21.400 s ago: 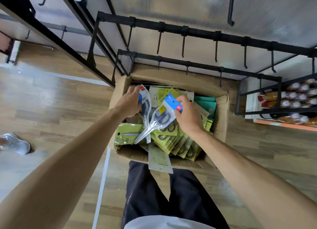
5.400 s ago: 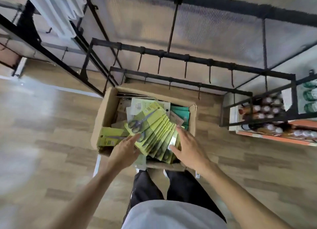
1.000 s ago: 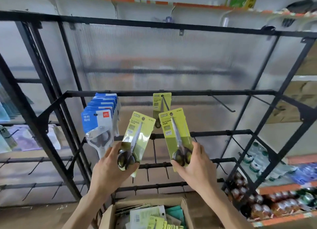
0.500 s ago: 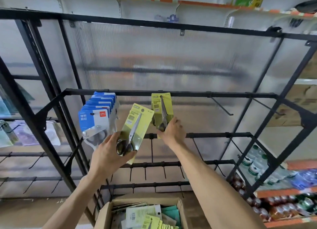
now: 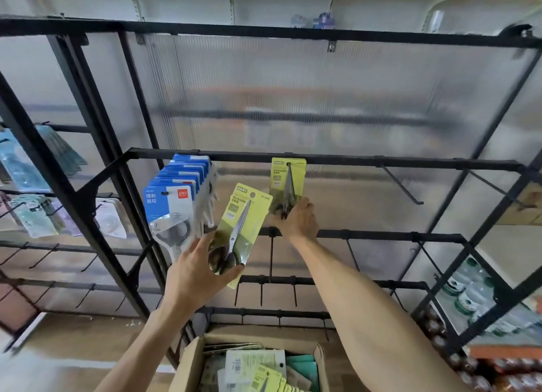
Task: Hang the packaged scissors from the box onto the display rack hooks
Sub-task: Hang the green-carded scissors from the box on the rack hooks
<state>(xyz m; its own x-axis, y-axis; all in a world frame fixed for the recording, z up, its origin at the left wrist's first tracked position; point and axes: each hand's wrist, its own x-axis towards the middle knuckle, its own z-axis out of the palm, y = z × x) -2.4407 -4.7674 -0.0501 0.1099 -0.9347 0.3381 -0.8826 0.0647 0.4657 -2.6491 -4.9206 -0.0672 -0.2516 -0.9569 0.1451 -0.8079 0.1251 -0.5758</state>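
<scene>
Two yellow-green carded scissor packs were in hand. The left hand gripped one tilted pack by its handle end, fingers curled round it. The right hand pinched the bottom of the other pack, hanging on the black rack bar. The open cardboard box sat near, below.

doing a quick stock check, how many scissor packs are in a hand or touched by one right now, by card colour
Yellow-green card scissor packs: 2, one held in the left hand at, one on the rack hook under the right hand at.
Blue card scissor packs: 0, the stack hangs untouched.
Total: 2
</scene>
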